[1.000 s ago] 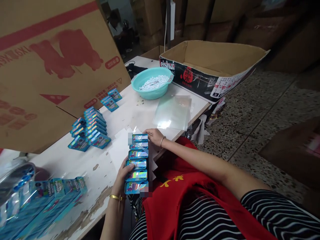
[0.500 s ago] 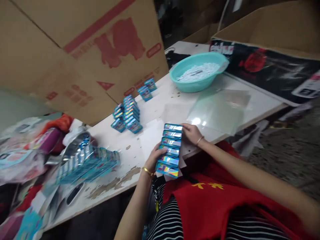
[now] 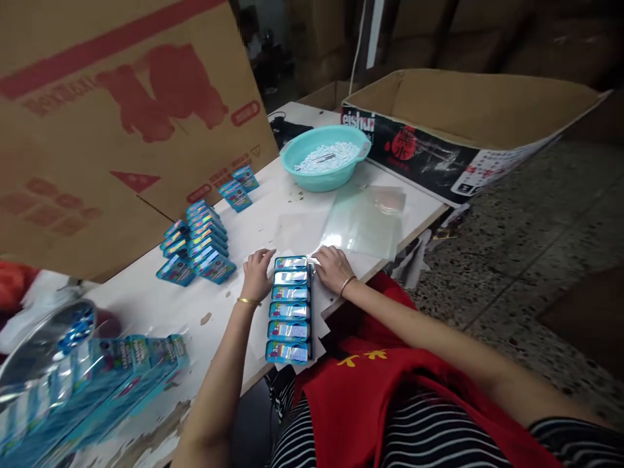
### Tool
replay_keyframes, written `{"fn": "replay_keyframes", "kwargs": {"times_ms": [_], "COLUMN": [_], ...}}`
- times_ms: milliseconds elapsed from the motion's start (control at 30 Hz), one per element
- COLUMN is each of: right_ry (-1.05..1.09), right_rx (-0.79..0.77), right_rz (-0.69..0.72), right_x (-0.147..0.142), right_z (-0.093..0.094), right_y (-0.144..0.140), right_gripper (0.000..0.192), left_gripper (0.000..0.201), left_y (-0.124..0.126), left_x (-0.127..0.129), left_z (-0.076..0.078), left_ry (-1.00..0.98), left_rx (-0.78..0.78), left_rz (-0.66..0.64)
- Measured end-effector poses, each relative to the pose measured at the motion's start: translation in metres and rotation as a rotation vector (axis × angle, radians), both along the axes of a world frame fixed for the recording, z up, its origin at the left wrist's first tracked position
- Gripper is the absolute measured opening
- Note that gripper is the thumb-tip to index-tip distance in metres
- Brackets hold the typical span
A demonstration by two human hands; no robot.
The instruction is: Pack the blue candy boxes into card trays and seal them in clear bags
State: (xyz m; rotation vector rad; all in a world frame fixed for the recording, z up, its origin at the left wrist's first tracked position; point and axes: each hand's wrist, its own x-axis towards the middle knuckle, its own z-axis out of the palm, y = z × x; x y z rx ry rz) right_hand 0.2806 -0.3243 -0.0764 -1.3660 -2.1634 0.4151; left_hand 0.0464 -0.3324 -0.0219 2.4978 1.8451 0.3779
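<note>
A row of several blue boxes with shiny fronts [image 3: 289,312] lies on white paper sheets [image 3: 316,335] at the table's near edge. My left hand [image 3: 257,278] is beside the far left end of the row, its fingers loosely bent and the thumb apart, holding nothing I can see. My right hand [image 3: 334,270] is at the far right corner of the row. Its thumb and fingers are pinched at the near edge of a clear plastic sheet [image 3: 299,229], which lies just beyond the boxes.
Upright blue boxes [image 3: 207,240] stand at left before a large carton [image 3: 146,149]. A turquoise basin [image 3: 319,182] of small white pieces stands at the back. Clear plastic sheets [image 3: 370,221] lie right, near an open black-printed box [image 3: 424,156]. Wrapped blue packs [image 3: 112,383] and a metal bowl [image 3: 43,338] are near left.
The boxes have gone from between my hands to lying on the paper. My left hand has let go and moved to their far end. The view has swung to the right.
</note>
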Motion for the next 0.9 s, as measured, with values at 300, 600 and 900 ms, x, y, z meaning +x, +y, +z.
{"fn": "replay_keyframes", "kwargs": {"times_ms": [300,600,900], "right_ry": [0.044,0.388,0.193], "right_rx": [0.125,0.142,0.239], "right_rz": [-0.120,-0.083,-0.040], "right_x": [-0.008,-0.007,-0.013], "right_z": [0.024,0.026,0.034], "right_y": [0.003,-0.014,-0.029], "right_gripper": [0.018,0.014,0.018], "left_gripper": [0.027,0.033,0.036], "left_y": [0.017,-0.004,-0.024], "left_x": [0.014,0.022,0.008], "left_z": [0.000,0.001,0.009], "left_ry": [0.040,-0.445,-0.078], "left_rx": [0.226,0.020,0.137], "left_rz": [0.078,0.159,0.028]}}
